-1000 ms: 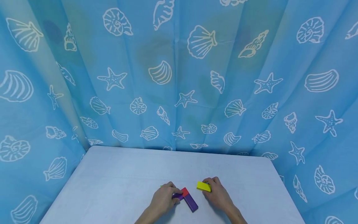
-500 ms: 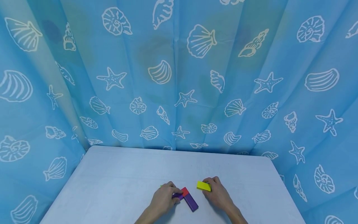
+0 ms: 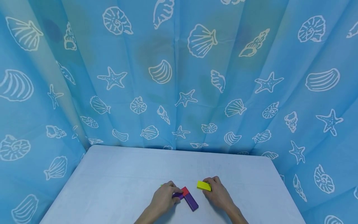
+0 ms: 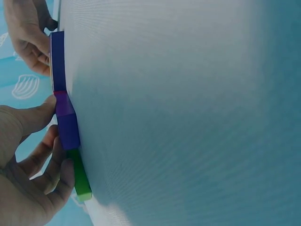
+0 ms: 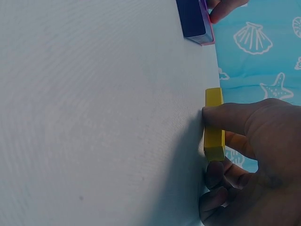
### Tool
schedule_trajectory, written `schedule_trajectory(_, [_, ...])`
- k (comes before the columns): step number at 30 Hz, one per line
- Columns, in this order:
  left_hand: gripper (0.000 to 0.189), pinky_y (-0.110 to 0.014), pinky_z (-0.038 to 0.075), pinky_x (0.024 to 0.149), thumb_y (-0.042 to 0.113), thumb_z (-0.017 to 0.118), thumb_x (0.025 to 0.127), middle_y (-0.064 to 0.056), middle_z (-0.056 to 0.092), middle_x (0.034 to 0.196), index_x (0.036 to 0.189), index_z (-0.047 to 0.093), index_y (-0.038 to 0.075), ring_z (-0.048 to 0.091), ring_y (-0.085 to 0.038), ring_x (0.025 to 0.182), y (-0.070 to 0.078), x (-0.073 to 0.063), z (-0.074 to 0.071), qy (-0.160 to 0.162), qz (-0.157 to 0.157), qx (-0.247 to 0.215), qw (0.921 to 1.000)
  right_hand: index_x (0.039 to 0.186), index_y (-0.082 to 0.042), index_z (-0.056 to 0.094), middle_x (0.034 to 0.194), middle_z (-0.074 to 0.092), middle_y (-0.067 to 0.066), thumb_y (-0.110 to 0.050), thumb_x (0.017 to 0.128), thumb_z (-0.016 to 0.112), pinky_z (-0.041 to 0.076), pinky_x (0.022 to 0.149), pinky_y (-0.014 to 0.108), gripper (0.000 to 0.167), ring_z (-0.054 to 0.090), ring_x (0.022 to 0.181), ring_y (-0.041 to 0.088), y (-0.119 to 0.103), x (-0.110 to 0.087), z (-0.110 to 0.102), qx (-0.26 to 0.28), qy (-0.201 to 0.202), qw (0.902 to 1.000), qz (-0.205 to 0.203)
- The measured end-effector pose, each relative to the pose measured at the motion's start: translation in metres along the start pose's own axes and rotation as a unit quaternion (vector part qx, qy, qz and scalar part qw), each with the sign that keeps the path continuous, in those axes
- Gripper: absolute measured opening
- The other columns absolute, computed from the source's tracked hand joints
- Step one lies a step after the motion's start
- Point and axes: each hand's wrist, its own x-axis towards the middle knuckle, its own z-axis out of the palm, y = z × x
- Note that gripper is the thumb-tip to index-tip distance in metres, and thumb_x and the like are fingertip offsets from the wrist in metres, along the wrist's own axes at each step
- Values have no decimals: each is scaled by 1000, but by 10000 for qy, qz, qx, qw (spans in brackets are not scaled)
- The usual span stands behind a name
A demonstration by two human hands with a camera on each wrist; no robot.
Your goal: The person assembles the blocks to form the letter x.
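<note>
My left hand (image 3: 163,199) pinches a purple block (image 3: 177,196) on the white table, thumb on its near side. A red block (image 3: 184,191) sits at the right end of that block, by my thumb and fingertips. Slanting toward the front from the red one lies a second, darker purple block (image 3: 191,203). Beyond my left fingers, mostly hidden in the head view, is a green block (image 4: 81,176). Off to the right, my right hand (image 3: 219,194) holds a yellow block (image 3: 203,186) between thumb and fingers, apart from the other blocks.
The white tabletop (image 3: 126,168) stretches back and to both sides around the blocks. A blue curtain (image 3: 179,77) printed with white shells and starfish hangs behind the table and along its left and right sides.
</note>
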Motion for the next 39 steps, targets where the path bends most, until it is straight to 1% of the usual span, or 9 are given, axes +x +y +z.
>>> schedule_trajectory(12, [27, -27, 48, 69, 26, 83, 82, 10, 63, 95, 108, 79, 26, 57, -7, 84, -1, 1, 1, 8, 65, -57, 10000, 124, -18, 65, 111, 51, 3, -21, 89, 77, 50, 93, 44, 37, 52, 92, 19, 0, 0, 0, 15, 13, 10000, 9])
schedule_trajectory(19, [27, -26, 47, 67, 26, 83, 82, 10, 62, 94, 108, 79, 26, 56, -6, 81, -1, 0, 0, -11, 44, -73, 10000, 125, -16, 65, 112, 51, 5, -21, 89, 76, 50, 93, 46, 37, 53, 93, 21, -2, -2, -2, -1, -69, 10000, 18])
schedule_trajectory(24, [26, -26, 47, 68, 25, 83, 83, 10, 62, 94, 108, 79, 26, 54, -6, 81, -1, -1, -1, -59, -5, -127, 9999, 125, -17, 65, 112, 50, 5, -21, 89, 77, 50, 95, 47, 38, 53, 93, 20, 0, 0, 0, 32, -83, 9999, 64])
schedule_trajectory(35, [25, -25, 46, 67, 25, 83, 83, 11, 62, 93, 108, 79, 26, 52, -5, 80, -1, -2, -1, 28, 23, -159, 9999, 125, -17, 64, 111, 50, 5, -21, 90, 76, 51, 97, 47, 37, 53, 93, 20, 0, -4, -3, 37, -33, 9999, -142])
schedule_trajectory(39, [26, -26, 46, 68, 26, 83, 83, 11, 61, 94, 108, 79, 27, 53, -5, 82, -1, -2, 1, 18, -11, -159, 9999, 125, -17, 65, 111, 50, 4, -19, 90, 76, 51, 95, 46, 36, 53, 93, 19, -1, -3, -3, 60, -53, 9999, -97])
